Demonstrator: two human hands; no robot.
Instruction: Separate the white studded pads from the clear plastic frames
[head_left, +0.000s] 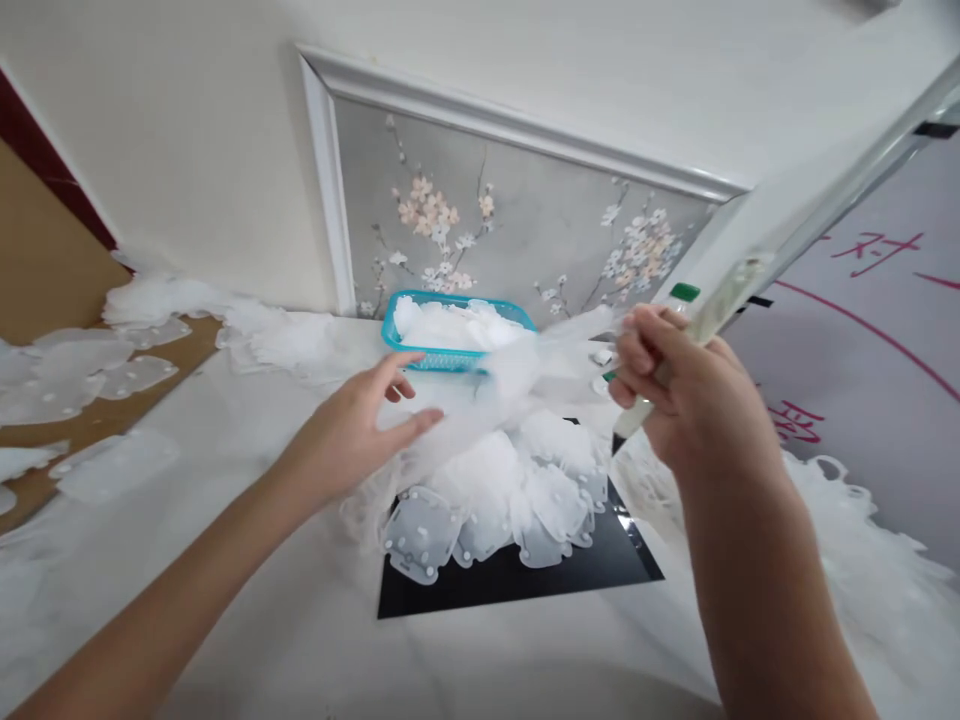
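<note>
My right hand (675, 375) is closed around a pale pen-like tool (724, 305) with a dark pointed tip, which points down to the left. My left hand (364, 425) is open, thumb and fingers apart, just in front of a blue plastic basket (454, 362) full of white pieces. A smeared, translucent white thing (517, 375) stretches between the hands; its kind is not clear. Below lies a heap of translucent plastic pieces with small round bumps (484, 500), on a black sheet (525, 590).
More translucent pieces (112, 370) are spread at the left, with further piles along the wall. A pile of white plastic strips and loops (862, 540) lies at the right, below a whiteboard (877, 300). A framed floral panel (525, 190) stands behind the basket. A green-capped bottle (684, 292) is behind my right hand.
</note>
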